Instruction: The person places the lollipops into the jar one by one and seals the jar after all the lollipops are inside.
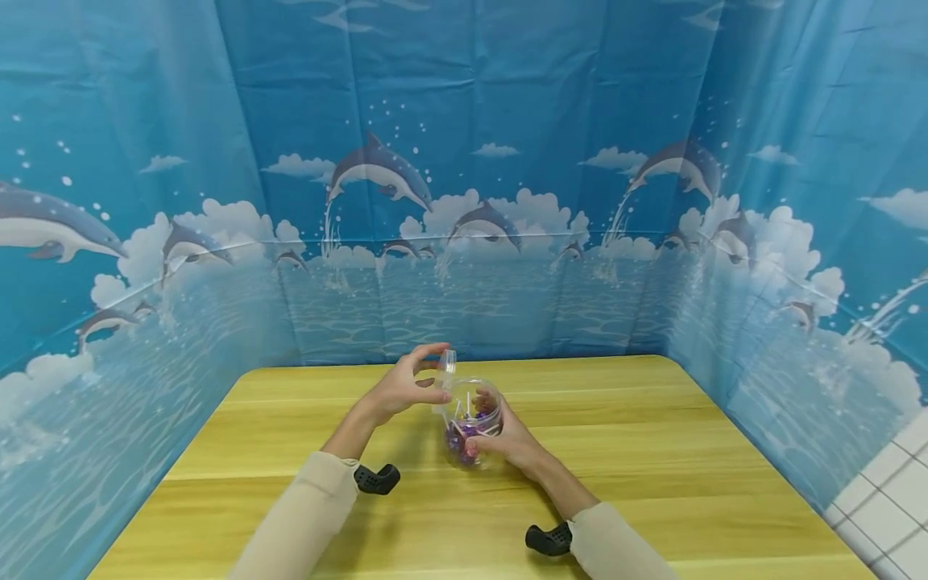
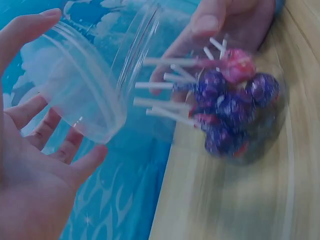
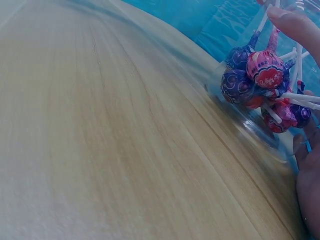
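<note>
A clear plastic jar point(image 1: 455, 455) stands on the table in the head view, tilted a little or upright, I cannot tell which. Several wrapped lollipops point(image 2: 227, 107), purple and pink with white sticks, lie inside it. My right hand point(image 1: 511, 439) grips the jar round its side, the thumb in front and fingers behind. At the jar's mouth, my left hand point(image 1: 408, 388) holds the clear lid point(image 2: 85, 85) by its rim between thumb and fingers. The lid stands on edge beside the opening, off the mouth.
Under the jar is a yellow wood-grain table point(image 1: 616, 483). A blue curtain point(image 1: 464, 306) printed with dolphins hangs along its back and sides. Black wrist mounts point(image 1: 377, 480) sit at both sleeves. White tiles point(image 1: 888, 491) show at the lower right.
</note>
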